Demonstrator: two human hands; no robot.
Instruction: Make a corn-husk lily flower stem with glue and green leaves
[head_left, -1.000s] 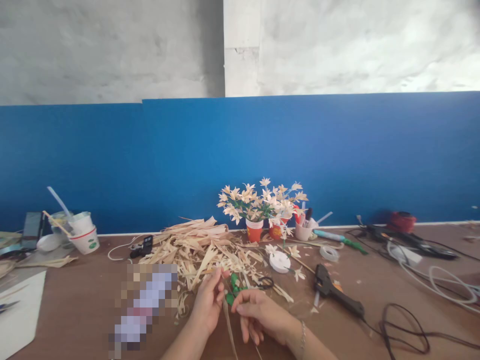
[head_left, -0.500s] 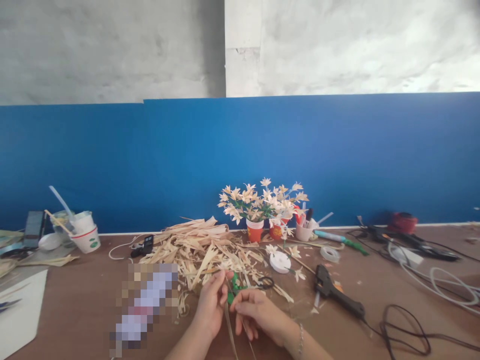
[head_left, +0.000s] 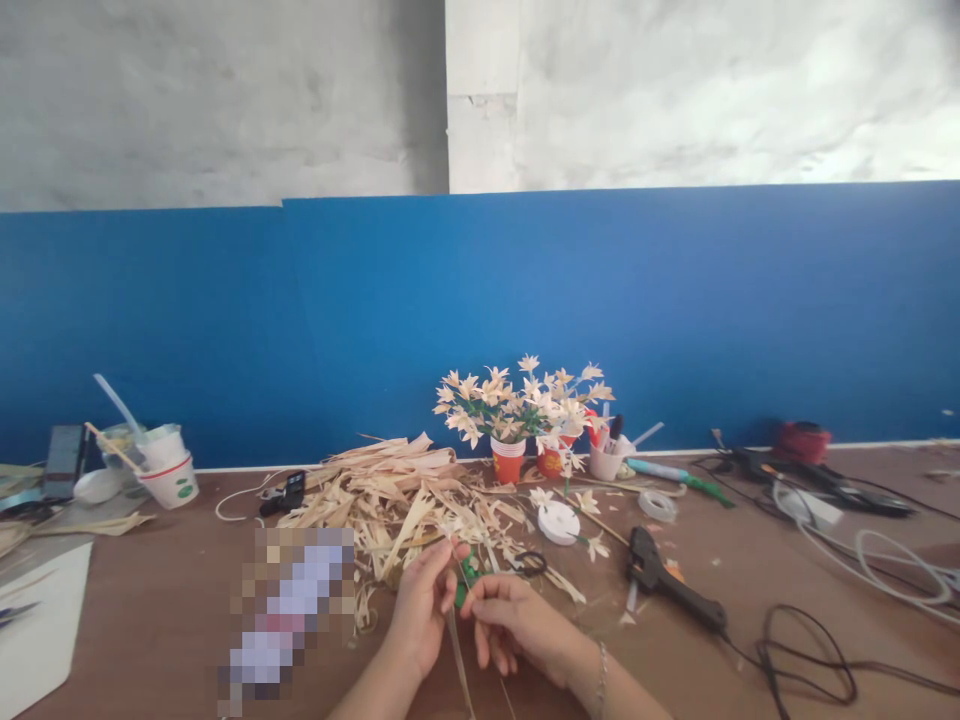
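Observation:
My left hand [head_left: 424,604] is closed, its thumb and fingertips pinching a thin straw-coloured strip [head_left: 459,660] that hangs down between the hands. A pale flower-like tip shows just above those fingertips, too small to make out well. Close by on the right, my right hand [head_left: 517,622] has thumb and forefinger pressed together on a thin stem that runs from the left fingertips. Behind the fingers lies something green [head_left: 468,572], partly hidden. A heap of dry husk strips [head_left: 405,490] spreads beyond my hands.
Cream flowers [head_left: 510,395] stand in red cups [head_left: 507,463] at the back. A white spool [head_left: 558,523], a tape roll [head_left: 658,506] and a black glue gun [head_left: 671,585] with a looping cable lie right. White cups [head_left: 171,482] and a white sheet [head_left: 45,630] are left.
The fingertips of my right hand have risen slightly toward my left hand, along the thin stem. My left hand keeps its pinch, and the view has shifted very slightly.

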